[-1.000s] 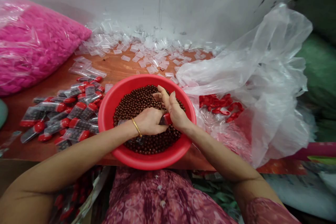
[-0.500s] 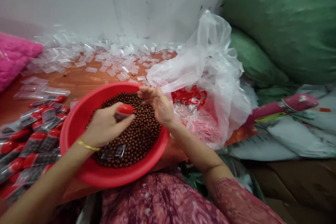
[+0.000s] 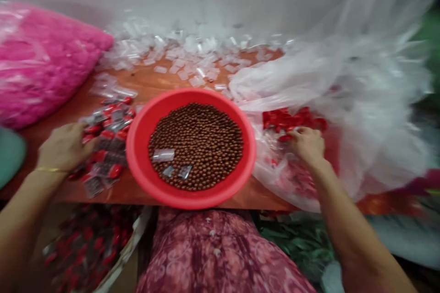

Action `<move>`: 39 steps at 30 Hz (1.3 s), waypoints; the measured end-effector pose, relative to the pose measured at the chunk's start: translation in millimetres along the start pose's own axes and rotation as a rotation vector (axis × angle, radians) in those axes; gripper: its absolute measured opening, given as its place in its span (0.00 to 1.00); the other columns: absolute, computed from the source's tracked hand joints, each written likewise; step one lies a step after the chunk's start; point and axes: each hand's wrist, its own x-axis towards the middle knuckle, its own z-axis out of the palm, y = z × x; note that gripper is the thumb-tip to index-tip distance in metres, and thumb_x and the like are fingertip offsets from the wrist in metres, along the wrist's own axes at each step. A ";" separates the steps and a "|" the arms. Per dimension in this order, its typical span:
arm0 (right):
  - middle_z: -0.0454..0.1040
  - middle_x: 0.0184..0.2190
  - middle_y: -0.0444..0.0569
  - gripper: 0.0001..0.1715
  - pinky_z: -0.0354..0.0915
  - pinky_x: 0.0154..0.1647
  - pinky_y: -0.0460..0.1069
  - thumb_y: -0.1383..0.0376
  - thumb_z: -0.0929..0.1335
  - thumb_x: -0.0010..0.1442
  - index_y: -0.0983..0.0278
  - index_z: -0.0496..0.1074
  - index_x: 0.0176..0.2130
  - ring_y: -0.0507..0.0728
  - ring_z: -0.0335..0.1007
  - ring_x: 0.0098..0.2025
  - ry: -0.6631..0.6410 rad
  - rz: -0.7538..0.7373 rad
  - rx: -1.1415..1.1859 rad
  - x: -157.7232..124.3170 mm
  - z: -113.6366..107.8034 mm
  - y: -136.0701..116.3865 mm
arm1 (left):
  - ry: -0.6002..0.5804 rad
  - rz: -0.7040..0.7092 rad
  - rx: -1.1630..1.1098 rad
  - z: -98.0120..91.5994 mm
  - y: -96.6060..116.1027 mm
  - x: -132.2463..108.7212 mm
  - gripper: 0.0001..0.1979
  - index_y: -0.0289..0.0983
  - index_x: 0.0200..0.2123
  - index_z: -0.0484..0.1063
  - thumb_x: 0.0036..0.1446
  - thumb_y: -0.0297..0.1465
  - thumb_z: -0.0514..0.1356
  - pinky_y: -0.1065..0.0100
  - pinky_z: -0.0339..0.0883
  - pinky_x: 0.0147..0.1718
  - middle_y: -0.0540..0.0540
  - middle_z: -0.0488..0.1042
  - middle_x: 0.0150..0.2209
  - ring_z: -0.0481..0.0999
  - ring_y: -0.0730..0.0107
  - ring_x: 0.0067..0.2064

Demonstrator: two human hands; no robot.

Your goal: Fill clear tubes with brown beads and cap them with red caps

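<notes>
My left hand (image 3: 63,149), a yellow band at its wrist, reaches over a pile of small clear packs with red caps (image 3: 106,132). Its thumb is apart from the fingers and nothing shows in its grip; the fingertips are partly blurred. My right hand (image 3: 307,144) is in the mouth of a clear plastic bag (image 3: 371,114), its fingertips pinched at the edge of some red caps (image 3: 285,119). Between the hands stands a red basin (image 3: 137,139) of brown beads (image 3: 199,139). A clear sleeve (image 3: 163,154) and two small clear pieces lie on the beads.
Loose clear plastic sleeves (image 3: 202,62) are strewn along the wall. A bag of pink pieces (image 3: 51,59) sits at the left, beside a pale green object (image 3: 10,155). Below the table edge, a box (image 3: 134,233) holds many red-capped packs.
My left hand has moved left from above the basin to the pile, and the red-capped pack no longer shows in it. My right hand has moved right into the bag. The view has shifted left.
</notes>
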 end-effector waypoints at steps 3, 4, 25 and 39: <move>0.68 0.48 0.62 0.19 0.60 0.41 0.53 0.69 0.61 0.59 0.63 0.77 0.44 0.63 0.60 0.47 0.033 -0.112 0.020 -5.8 10.9 -1.5 | 0.069 0.137 0.026 -10.8 28.9 10.5 0.21 0.33 0.50 0.66 0.63 0.36 0.43 0.63 0.59 0.50 0.41 0.71 0.48 0.67 0.62 0.49; 0.68 0.48 0.61 0.20 0.61 0.42 0.52 0.71 0.61 0.57 0.64 0.77 0.44 0.62 0.61 0.46 0.027 -0.147 0.043 -7.0 13.6 -1.3 | 0.024 0.249 -0.001 -16.1 41.2 13.8 0.19 0.34 0.49 0.67 0.63 0.34 0.44 0.65 0.59 0.50 0.42 0.72 0.47 0.67 0.65 0.49; 0.74 0.40 0.63 0.25 0.59 0.35 0.54 0.59 0.60 0.57 0.66 0.67 0.52 0.66 0.71 0.43 -0.188 0.272 0.221 -9.2 2.6 -33.0 | -0.147 0.469 -0.025 6.3 130.2 56.7 0.18 0.32 0.49 0.69 0.59 0.27 0.46 0.67 0.65 0.48 0.36 0.69 0.52 0.72 0.62 0.51; 0.75 0.38 0.61 0.20 0.61 0.38 0.54 0.64 0.58 0.58 0.65 0.69 0.47 0.64 0.72 0.40 -0.154 0.243 0.315 -9.7 -3.3 -22.9 | -0.306 0.469 0.107 9.5 164.4 61.4 0.16 0.30 0.38 0.74 0.58 0.25 0.47 0.63 0.69 0.36 0.33 0.77 0.36 0.77 0.55 0.41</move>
